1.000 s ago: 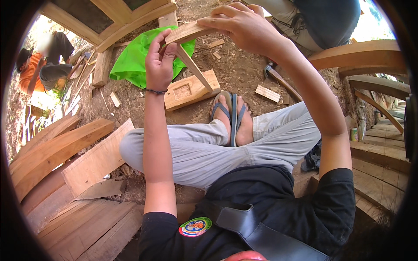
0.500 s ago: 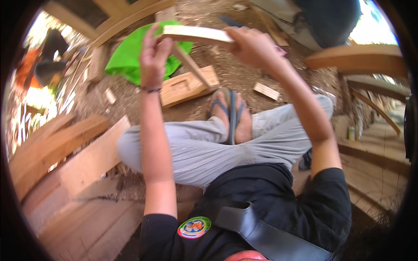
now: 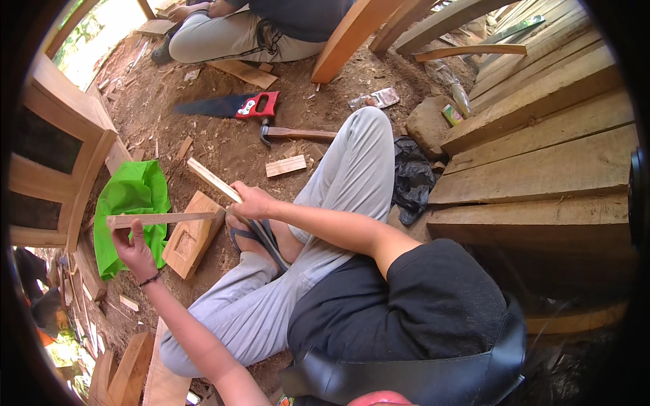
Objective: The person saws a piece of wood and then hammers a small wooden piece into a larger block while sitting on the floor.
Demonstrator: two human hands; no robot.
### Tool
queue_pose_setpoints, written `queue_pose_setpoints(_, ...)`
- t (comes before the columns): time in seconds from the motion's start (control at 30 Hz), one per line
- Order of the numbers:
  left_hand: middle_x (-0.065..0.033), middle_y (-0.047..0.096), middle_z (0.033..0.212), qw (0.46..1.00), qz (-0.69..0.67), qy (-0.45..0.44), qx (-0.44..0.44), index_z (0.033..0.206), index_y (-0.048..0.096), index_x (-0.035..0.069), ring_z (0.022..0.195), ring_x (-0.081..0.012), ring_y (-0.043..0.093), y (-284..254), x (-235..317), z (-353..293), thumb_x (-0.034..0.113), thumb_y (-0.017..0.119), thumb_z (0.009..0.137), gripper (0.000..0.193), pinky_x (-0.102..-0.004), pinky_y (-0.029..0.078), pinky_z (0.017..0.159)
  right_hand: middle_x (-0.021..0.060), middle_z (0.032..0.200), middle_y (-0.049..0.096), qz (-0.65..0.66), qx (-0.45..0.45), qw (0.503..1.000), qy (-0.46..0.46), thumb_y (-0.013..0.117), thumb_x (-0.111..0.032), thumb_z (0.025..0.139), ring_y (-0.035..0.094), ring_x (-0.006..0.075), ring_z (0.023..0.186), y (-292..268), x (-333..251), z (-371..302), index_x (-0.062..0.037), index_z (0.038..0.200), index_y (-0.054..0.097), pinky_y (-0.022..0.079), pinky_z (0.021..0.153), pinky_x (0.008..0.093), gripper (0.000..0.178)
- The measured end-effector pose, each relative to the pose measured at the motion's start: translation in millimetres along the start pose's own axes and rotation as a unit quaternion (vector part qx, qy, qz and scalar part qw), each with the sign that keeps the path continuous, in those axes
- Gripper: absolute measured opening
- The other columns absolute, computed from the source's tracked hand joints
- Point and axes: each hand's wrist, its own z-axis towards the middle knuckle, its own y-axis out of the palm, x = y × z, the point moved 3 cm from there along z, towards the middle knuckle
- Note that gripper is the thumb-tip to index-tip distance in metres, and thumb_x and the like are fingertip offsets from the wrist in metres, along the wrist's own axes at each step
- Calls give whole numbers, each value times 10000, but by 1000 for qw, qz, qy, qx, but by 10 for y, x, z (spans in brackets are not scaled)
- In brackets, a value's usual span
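Near its end, my left hand (image 3: 135, 254) grips a thin wooden stick (image 3: 169, 218), thumb and fingers around it. The stick's other end meets a wooden block (image 3: 198, 227) with a rectangular recess, lying by my feet; I cannot tell whether it is fixed there. My right hand (image 3: 254, 201) is closed on a separate wooden strip (image 3: 211, 177), which points away to the upper left, apart from the stick. Behind my left hand a bright green cloth (image 3: 139, 189) lies on the ground.
A handsaw (image 3: 227, 105) with a red handle and a claw hammer (image 3: 291, 133) lie on the dirt ahead. A small wood offcut (image 3: 286, 166) is nearer. Another person (image 3: 247, 34) sits at the far side. Stacked planks (image 3: 535, 162) stand right, a panelled wooden frame (image 3: 51, 176) left.
My view has swung to the right. My left hand has let go of the strip that both hands held and now grips the stick; my right hand has lowered with the strip.
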Motion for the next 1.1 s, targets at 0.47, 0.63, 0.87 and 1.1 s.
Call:
queue_pose_setpoints(0.47, -122, 592, 927, 889, -446, -24, 95, 1157, 548, 51, 938, -267, 554, 19, 351, -156, 277, 568, 898, 345, -473, 424, 938, 270, 998, 662, -24, 31, 996, -78, 584, -239, 848, 645, 447, 936, -66, -162, -130, -85, 1286, 479, 514, 809, 500, 476)
queue_pose_setpoints(0.63, -26, 523, 724, 881, -450, -112, 99, 978, 593, 120, 773, -196, 513, 34, 471, -191, 376, 616, 911, 266, -457, 438, 827, 217, 1076, 667, -72, -57, 996, -20, 589, -203, 875, 655, 352, 1012, -84, 3, -87, -93, 1279, 525, 510, 845, 426, 423)
queue_pose_setpoints(0.87, -24, 499, 714, 906, -410, -91, 39, 915, 570, 94, 734, -171, 509, 129, 496, -227, 303, 581, 942, 211, -389, 452, 788, 275, 1048, 652, -190, -85, 978, -3, 546, -266, 870, 616, 451, 1011, -86, 37, -134, -102, 1238, 534, 484, 883, 507, 403)
queue_pose_setpoints(1.1, -42, 558, 731, 942, -318, -52, 90, 929, 571, 31, 665, -129, 541, 107, 482, -146, 154, 642, 921, 142, -295, 492, 650, 268, 1059, 656, -58, 26, 998, -24, 600, -289, 870, 631, 425, 1017, -242, 40, 114, -95, 1283, 510, 491, 887, 462, 466)
